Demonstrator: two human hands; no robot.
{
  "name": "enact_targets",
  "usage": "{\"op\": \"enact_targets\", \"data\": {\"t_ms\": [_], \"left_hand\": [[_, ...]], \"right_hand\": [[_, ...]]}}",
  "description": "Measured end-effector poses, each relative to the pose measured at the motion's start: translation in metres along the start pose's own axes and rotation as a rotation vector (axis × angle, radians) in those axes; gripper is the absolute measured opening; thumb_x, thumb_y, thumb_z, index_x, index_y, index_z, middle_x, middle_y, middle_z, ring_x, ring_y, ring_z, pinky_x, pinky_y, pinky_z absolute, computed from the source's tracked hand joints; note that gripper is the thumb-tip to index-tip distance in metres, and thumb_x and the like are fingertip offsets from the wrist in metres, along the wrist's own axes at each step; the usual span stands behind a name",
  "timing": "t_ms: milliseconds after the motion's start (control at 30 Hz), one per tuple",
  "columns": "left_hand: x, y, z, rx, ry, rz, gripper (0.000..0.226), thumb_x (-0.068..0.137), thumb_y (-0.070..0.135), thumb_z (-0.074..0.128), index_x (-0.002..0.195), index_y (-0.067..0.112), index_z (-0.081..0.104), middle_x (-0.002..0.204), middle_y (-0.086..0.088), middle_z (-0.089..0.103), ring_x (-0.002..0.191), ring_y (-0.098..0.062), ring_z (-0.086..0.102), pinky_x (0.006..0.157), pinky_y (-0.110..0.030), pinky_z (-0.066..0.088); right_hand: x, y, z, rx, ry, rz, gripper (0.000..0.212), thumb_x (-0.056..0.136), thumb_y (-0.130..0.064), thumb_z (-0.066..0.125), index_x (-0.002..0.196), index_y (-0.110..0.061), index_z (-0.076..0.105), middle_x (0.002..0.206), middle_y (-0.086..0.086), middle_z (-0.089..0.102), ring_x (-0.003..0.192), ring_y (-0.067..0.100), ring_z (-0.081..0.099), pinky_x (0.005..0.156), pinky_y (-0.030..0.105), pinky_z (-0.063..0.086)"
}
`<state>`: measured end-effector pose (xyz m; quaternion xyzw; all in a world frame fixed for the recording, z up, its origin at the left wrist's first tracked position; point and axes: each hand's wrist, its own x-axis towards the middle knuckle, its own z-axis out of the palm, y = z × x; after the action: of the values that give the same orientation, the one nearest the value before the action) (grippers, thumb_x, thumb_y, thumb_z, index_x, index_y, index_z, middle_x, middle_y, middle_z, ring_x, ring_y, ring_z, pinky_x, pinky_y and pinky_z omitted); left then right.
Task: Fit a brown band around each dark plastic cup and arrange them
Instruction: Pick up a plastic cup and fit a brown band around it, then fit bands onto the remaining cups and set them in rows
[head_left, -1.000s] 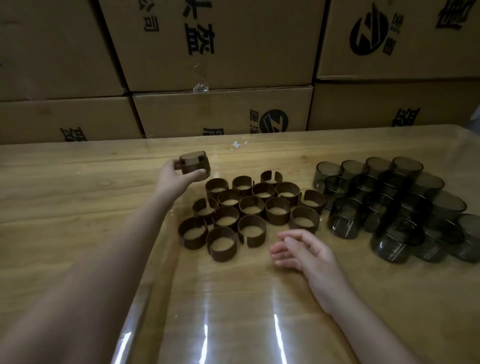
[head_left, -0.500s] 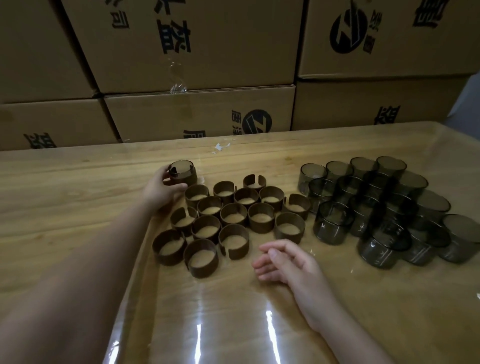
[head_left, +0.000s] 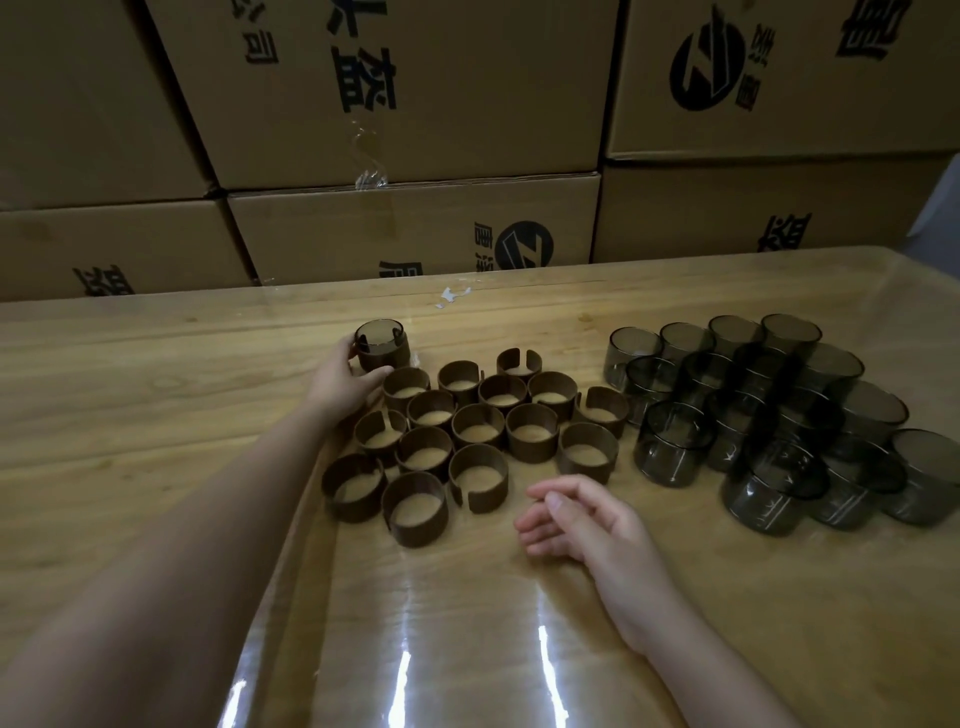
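Note:
A dark cup with a brown band round it (head_left: 382, 347) stands on the wooden table (head_left: 156, 374) at the far left of the band cluster. My left hand (head_left: 345, 382) holds it, thumb and fingers curled round its near side. Several loose brown bands (head_left: 478, 431) lie in a tight group in the middle. Several bare dark plastic cups (head_left: 769, 415) stand packed together on the right. My right hand (head_left: 582, 519) rests on the table in front of the bands, fingers loosely curled, holding nothing.
Stacked cardboard boxes (head_left: 415, 228) form a wall along the table's far edge. A clear plastic sheet (head_left: 467, 649) covers the table's middle and right and reflects light near me. A scrap of tape (head_left: 452, 297) lies at the back.
My left hand has lowered the banded cup from the air onto the table beside the bands. My right hand has stayed in place.

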<state>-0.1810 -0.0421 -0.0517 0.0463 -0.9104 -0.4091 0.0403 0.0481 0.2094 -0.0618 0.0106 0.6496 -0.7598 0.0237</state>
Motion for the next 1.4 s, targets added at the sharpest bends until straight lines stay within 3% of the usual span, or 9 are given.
{"op": "enact_targets", "data": {"t_ms": [267, 400, 633, 867, 1033, 1133, 1200, 1267, 1400], "left_hand": [[0.004, 0.004, -0.002, 0.023, -0.059, -0.055, 0.068, 0.093, 0.023, 0.061, 0.149, 0.016, 0.024, 0.149, -0.013, 0.040, 0.133, -0.033, 0.043, 0.107, -0.053, 0.039], [0.007, 0.004, -0.004, 0.011, -0.111, -0.057, 0.076, 0.091, 0.032, 0.064, 0.151, 0.018, 0.020, 0.149, -0.013, 0.040, 0.133, -0.035, 0.042, 0.110, -0.057, 0.034], [0.012, -0.002, 0.001, 0.002, -0.057, -0.082, 0.079, 0.087, 0.039, 0.066, 0.150, 0.022, 0.022, 0.153, -0.008, 0.037, 0.138, -0.034, 0.036, 0.112, -0.060, 0.028], [-0.014, 0.009, -0.003, -0.117, -0.043, -0.057, 0.082, 0.093, 0.027, 0.062, 0.155, 0.019, 0.009, 0.161, -0.008, 0.017, 0.146, -0.031, 0.022, 0.115, -0.054, 0.027], [-0.083, 0.045, 0.002, 0.042, 0.054, 0.169, 0.056, 0.099, 0.032, 0.050, 0.150, 0.019, 0.030, 0.160, -0.004, 0.021, 0.145, -0.021, 0.024, 0.117, -0.047, 0.027], [-0.129, 0.068, 0.006, 0.064, 0.077, 0.369, 0.037, 0.099, 0.032, 0.048, 0.133, 0.019, 0.054, 0.152, 0.001, 0.036, 0.139, -0.014, 0.032, 0.115, -0.042, 0.031], [-0.163, 0.078, 0.016, -0.020, 0.063, 0.439, 0.025, 0.098, 0.029, 0.049, 0.117, 0.022, 0.063, 0.134, 0.007, 0.052, 0.122, -0.001, 0.046, 0.103, -0.022, 0.039], [-0.197, 0.083, 0.031, -0.153, 0.008, 0.417, 0.015, 0.097, 0.028, 0.050, 0.101, 0.030, 0.064, 0.112, 0.016, 0.059, 0.099, 0.011, 0.053, 0.082, -0.007, 0.043], [-0.238, 0.071, 0.057, -0.271, -0.168, 0.422, 0.019, 0.097, 0.027, 0.051, 0.087, 0.036, 0.065, 0.088, 0.016, 0.061, 0.086, 0.000, 0.059, 0.075, -0.018, 0.049]], "right_hand": [[0.000, 0.001, 0.001, -0.008, -0.007, 0.003, 0.017, 0.097, -0.012, 0.052, 0.101, -0.014, 0.068, 0.087, 0.008, 0.073, 0.083, 0.019, 0.070, 0.071, 0.024, 0.055], [0.001, 0.002, 0.001, 0.001, -0.009, -0.005, 0.017, 0.097, -0.011, 0.052, 0.100, -0.014, 0.068, 0.086, 0.009, 0.073, 0.082, 0.019, 0.070, 0.070, 0.023, 0.055], [0.003, 0.005, -0.002, 0.007, -0.018, -0.026, 0.017, 0.096, -0.012, 0.052, 0.100, -0.016, 0.069, 0.087, 0.009, 0.073, 0.083, 0.019, 0.070, 0.070, 0.023, 0.054], [0.001, 0.003, 0.000, 0.045, 0.021, -0.046, 0.018, 0.097, -0.012, 0.051, 0.098, -0.014, 0.069, 0.084, 0.009, 0.073, 0.080, 0.020, 0.070, 0.069, 0.025, 0.055], [-0.001, 0.002, 0.003, 0.044, 0.080, -0.104, 0.020, 0.098, -0.011, 0.050, 0.093, -0.015, 0.069, 0.080, 0.005, 0.072, 0.072, 0.016, 0.068, 0.064, 0.023, 0.055], [-0.003, 0.005, 0.002, -0.199, 0.231, -0.250, 0.019, 0.094, -0.019, 0.053, 0.091, -0.033, 0.066, 0.085, -0.007, 0.069, 0.071, 0.009, 0.063, 0.060, 0.022, 0.052], [-0.004, 0.005, -0.003, -0.462, 0.347, -0.376, 0.023, 0.092, -0.020, 0.055, 0.094, -0.043, 0.059, 0.091, -0.015, 0.060, 0.077, 0.005, 0.059, 0.061, 0.021, 0.052], [-0.004, 0.001, -0.013, -0.657, 0.463, -0.479, 0.027, 0.091, -0.012, 0.059, 0.107, -0.035, 0.058, 0.106, -0.017, 0.049, 0.078, 0.004, 0.057, 0.059, 0.019, 0.051], [-0.003, -0.011, -0.044, -0.930, 0.610, -0.456, 0.045, 0.092, -0.009, 0.057, 0.136, -0.016, 0.049, 0.139, 0.001, 0.038, 0.075, 0.009, 0.057, 0.056, 0.024, 0.052]]}}
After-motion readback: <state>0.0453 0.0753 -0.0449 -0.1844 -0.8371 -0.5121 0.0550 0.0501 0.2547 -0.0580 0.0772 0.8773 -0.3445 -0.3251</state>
